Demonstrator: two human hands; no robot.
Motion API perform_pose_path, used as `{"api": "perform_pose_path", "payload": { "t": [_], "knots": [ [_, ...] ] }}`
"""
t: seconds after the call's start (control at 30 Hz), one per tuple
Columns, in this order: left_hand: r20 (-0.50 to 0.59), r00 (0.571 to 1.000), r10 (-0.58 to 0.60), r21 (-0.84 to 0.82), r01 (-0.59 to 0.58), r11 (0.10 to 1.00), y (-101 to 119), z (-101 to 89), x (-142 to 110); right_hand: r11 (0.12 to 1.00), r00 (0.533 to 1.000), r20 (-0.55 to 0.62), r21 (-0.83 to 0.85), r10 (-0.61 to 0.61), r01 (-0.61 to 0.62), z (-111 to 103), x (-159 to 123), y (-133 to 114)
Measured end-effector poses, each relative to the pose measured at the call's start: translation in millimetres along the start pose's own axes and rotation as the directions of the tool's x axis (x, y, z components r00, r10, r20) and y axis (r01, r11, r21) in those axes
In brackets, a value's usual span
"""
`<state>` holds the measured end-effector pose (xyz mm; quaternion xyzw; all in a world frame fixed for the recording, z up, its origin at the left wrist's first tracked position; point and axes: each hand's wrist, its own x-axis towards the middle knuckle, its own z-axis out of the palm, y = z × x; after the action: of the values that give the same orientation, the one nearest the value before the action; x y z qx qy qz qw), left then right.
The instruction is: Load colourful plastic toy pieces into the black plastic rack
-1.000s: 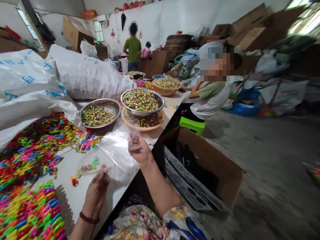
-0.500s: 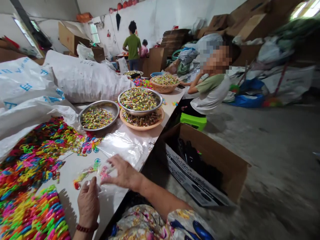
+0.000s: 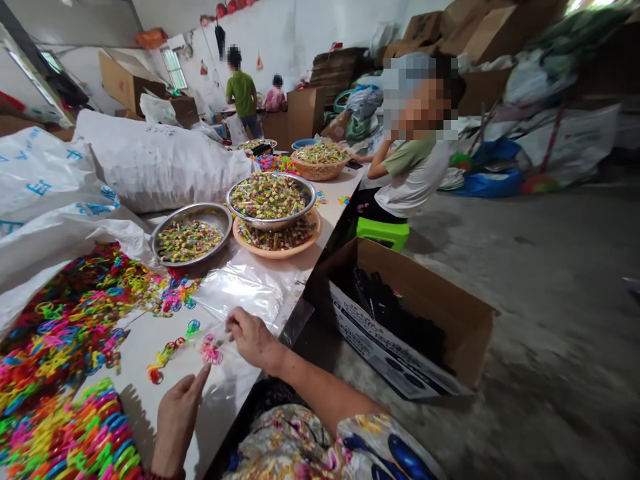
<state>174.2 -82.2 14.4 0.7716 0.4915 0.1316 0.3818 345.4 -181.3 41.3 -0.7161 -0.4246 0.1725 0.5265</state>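
My left hand (image 3: pixel 181 412) is at the table's front edge, its index finger stretched toward a pink plastic toy piece (image 3: pixel 211 350) and the other fingers folded in. A thin clear plastic bag (image 3: pixel 224 365) seems to lie between my hands; its edges are hard to make out. My right hand (image 3: pixel 254 339) is closed in a pinch just right of the pink piece, seemingly on the bag's film. To the left lie a green toy piece (image 3: pixel 193 327) and a short row of red and yellow pieces (image 3: pixel 165 355). Beyond my right hand is a stack of clear bags (image 3: pixel 243 288).
Heaped colourful toy pieces (image 3: pixel 65 340) cover the table's left side. Steel bowls (image 3: pixel 193 235) and an orange basin (image 3: pixel 277 251) hold small striped pieces. A cardboard box (image 3: pixel 425 287) with black items stands at right. Beyond it, a person sits on a green stool (image 3: pixel 383 232).
My right hand came down from the bag stack to the pink piece, first with spread fingers, now pinched. My left hand's index finger has straightened. The view has turned slightly right.
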Motion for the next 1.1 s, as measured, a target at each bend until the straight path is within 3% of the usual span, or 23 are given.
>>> {"api": "perform_pose_path", "payload": {
  "t": [0.03, 0.1, 0.17, 0.2, 0.27, 0.33, 0.4, 0.47, 0.5, 0.57, 0.73, 0.83, 0.93, 1.0, 1.03, 1.1],
  "knots": [
    [-0.025, 0.999, 0.024, 0.035, -0.023, 0.999, 0.4, -2.6, 0.3, 0.999, 0.999, -0.039, -0.038, -0.030, 0.028, -3.1, 0.8, -2.6],
    [-0.201, 0.967, 0.154, 0.090, -0.138, 0.986, 4.6, -10.4, 0.6, 0.983, 0.990, -0.039, -0.127, -0.137, 0.131, -3.8, -1.7, -9.3],
    [-0.390, 0.845, 0.367, 0.180, -0.321, 0.930, 10.6, -21.5, 1.4, 0.942, 0.964, 0.052, -0.206, -0.260, 0.265, 3.7, -9.2, -17.5],
    [-0.402, 0.780, 0.480, 0.254, -0.408, 0.877, 13.1, -27.9, 2.4, 0.913, 0.942, 0.110, -0.236, -0.316, 0.334, 9.9, -14.4, -21.7],
    [-0.266, 0.711, 0.651, 0.368, -0.549, 0.750, 15.7, -41.2, 5.1, 0.849, 0.891, 0.197, -0.276, -0.409, 0.451, 24.4, -25.8, -29.7],
    [-0.088, 0.716, 0.693, 0.396, -0.613, 0.684, 15.6, -53.2, 7.1, 0.779, 0.840, 0.238, -0.315, -0.488, 0.542, 37.0, -35.2, -36.0],
    [-0.074, 0.770, 0.634, 0.449, -0.542, 0.710, 15.2, -63.3, 6.8, 0.692, 0.792, 0.270, -0.385, -0.548, 0.610, 43.3, -38.4, -39.4],
    [-0.212, 0.826, 0.523, 0.533, -0.350, 0.770, 16.2, -72.3, 4.7, 0.605, 0.771, 0.303, -0.486, -0.560, 0.631, 41.8, -32.9, -39.6],
    [-0.292, 0.832, 0.472, 0.558, -0.252, 0.790, 17.0, -77.0, 3.5, 0.582, 0.782, 0.305, -0.534, -0.544, 0.613, 38.5, -26.9, -38.4],
    [-0.389, 0.819, 0.421, 0.564, -0.150, 0.812, 18.3, -87.4, 1.9, 0.583, 0.822, 0.289, -0.592, -0.491, 0.556, 29.4, -11.1, -34.4],
    [-0.525, 0.750, 0.403, 0.484, -0.125, 0.866, 16.6, -118.2, 0.6, 0.625, 0.906, 0.150, -0.678, -0.397, 0.387, 22.2, 34.5, -24.1],
    [-0.536, 0.776, 0.332, 0.378, -0.131, 0.916, 11.9, -143.4, 8.2, 0.668, 0.918, 0.045, -0.672, -0.395, 0.320, 41.3, 66.5, -22.8],
    [-0.556, 0.810, 0.184, 0.155, -0.117, 0.981, -1.5, -175.2, 23.3, 0.739, 0.949, 0.018, -0.623, -0.315, 0.257, 75.5, 98.6, -30.2],
    [-0.547, 0.837, 0.024, -0.145, -0.123, 0.982, -16.0, -195.1, 34.1, 0.813, 0.978, 0.059, -0.548, -0.198, 0.197, 104.0, 115.3, -38.6],
    [-0.497, 0.864, -0.082, -0.355, -0.116, 0.928, -24.4, -203.6, 39.6, 0.864, 0.985, 0.090, -0.473, -0.149, 0.174, 119.6, 122.2, -42.9],
    [-0.339, 0.912, -0.231, -0.697, -0.078, 0.713, -41.4, -217.7, 51.6, 0.973, 0.988, 0.137, -0.209, -0.070, 0.098, 152.0, 134.1, -51.4]
  ]
}}
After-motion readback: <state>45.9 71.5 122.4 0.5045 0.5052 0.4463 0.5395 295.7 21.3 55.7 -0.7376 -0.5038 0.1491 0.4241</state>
